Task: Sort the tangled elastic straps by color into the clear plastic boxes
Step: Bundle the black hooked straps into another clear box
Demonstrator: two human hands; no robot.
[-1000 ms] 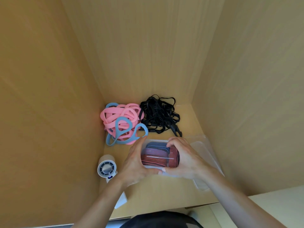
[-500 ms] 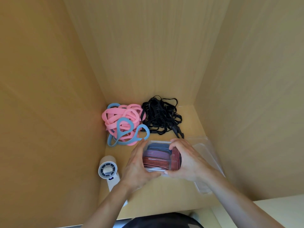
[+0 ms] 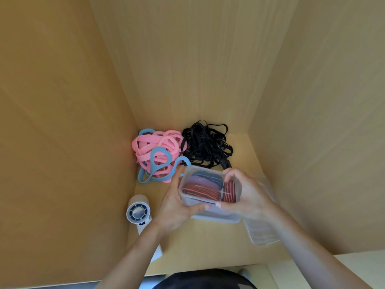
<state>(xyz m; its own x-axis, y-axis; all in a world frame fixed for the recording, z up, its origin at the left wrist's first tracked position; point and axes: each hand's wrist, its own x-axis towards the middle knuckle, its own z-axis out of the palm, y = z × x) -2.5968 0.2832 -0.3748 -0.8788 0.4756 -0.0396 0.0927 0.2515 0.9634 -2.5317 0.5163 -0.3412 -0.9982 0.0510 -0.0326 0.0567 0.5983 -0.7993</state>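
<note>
A clear plastic box (image 3: pixel 188 200) packed with red-striped, purple and blue straps (image 3: pixel 205 185) is held between both my hands above the wooden surface. My left hand (image 3: pixel 177 207) grips its left side and my right hand (image 3: pixel 245 192) grips its right side, thumbs on the near rim. Behind it lies a tangle of pink straps (image 3: pixel 158 147) with a light blue strap (image 3: pixel 160 161) looped through it. A pile of black straps (image 3: pixel 206 144) sits to the right of the pink ones.
A white handheld fan (image 3: pixel 138 213) lies at the left near my left forearm. Another clear plastic box or lid (image 3: pixel 260 232) sits at the right under my right wrist. Wooden walls (image 3: pixel 62 122) close in on the left, back and right.
Both hands have lifted the filled box slightly and tilted it toward me; a clear piece now shows beneath it. The piles have not moved.
</note>
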